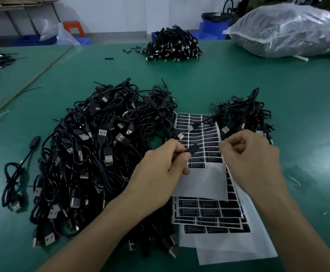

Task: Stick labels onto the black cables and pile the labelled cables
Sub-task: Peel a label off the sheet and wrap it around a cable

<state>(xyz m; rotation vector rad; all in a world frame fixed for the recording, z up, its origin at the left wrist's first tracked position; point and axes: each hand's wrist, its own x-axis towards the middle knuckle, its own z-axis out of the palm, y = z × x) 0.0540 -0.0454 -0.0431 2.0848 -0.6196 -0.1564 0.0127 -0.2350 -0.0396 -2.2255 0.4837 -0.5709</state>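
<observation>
Now, left hand [160, 169]: pinches flat end of black cable [192, 149], mid-bench.
Right hand [252, 154]: fingertips pressed together at white label sheet [199, 179] edge; held thing unclear.
Black labels [196, 165]: "LED CONTROLLER".
Clear plastic bag [287, 30]: dark cables, far-right corner.

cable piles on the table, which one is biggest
The left pile, beside the left hand and label sheets: far broader than the right pile or the far pile.

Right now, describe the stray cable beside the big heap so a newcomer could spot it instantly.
On the green table, find the largest heap of black cables, left of the label sheets. At that heap's left edge a single cable lies loosely coiled on bare mat, untangled from the rest.
</observation>
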